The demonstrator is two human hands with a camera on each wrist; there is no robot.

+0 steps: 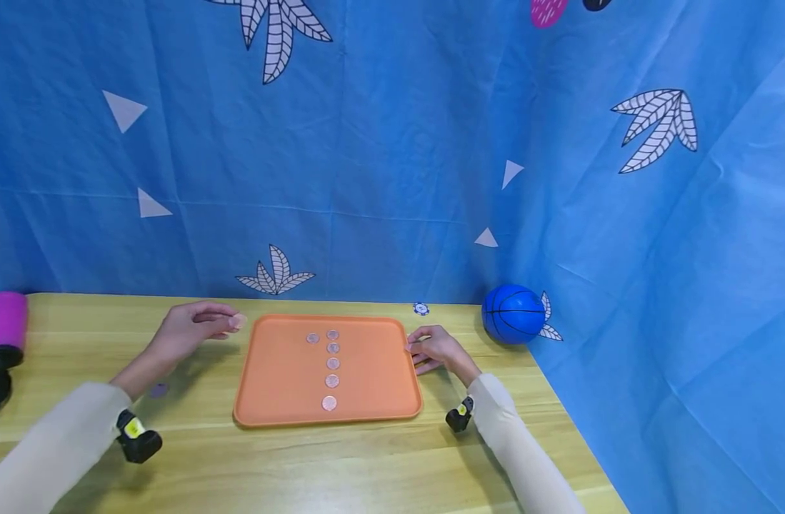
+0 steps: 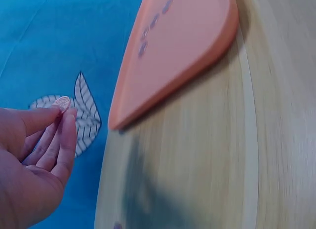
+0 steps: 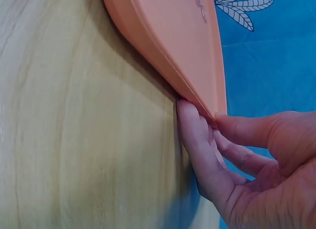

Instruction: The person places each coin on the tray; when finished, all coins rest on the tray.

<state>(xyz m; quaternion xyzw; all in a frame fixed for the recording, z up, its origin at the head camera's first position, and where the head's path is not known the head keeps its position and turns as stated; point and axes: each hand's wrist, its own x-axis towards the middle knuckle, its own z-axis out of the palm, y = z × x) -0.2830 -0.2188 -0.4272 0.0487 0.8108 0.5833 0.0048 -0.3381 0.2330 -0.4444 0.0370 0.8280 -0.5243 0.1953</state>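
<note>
My left hand [image 1: 196,330] is over the table just left of an orange tray [image 1: 283,378], pinching a coin [image 1: 238,321] between thumb and fingertips. In the left wrist view the coin [image 2: 62,103] stands tilted, its embossed face partly showing. Several coins lie flat on the tray: a column down the middle, with a front coin [image 1: 329,403] nearest me, and a single coin [image 1: 312,338] left of the column's far end. My right hand [image 1: 436,348] grips the tray's right edge, thumb on the rim and fingers against the outer side, as the right wrist view shows.
A blue ball [image 1: 513,315] sits at the table's far right corner. Behind the tray lies a blue-and-white chip [image 1: 421,308]; a dark disc [image 1: 158,390] lies near my left forearm. At far left is a magenta and black object [image 1: 3,321]. A blue curtain [image 1: 392,143] hangs behind.
</note>
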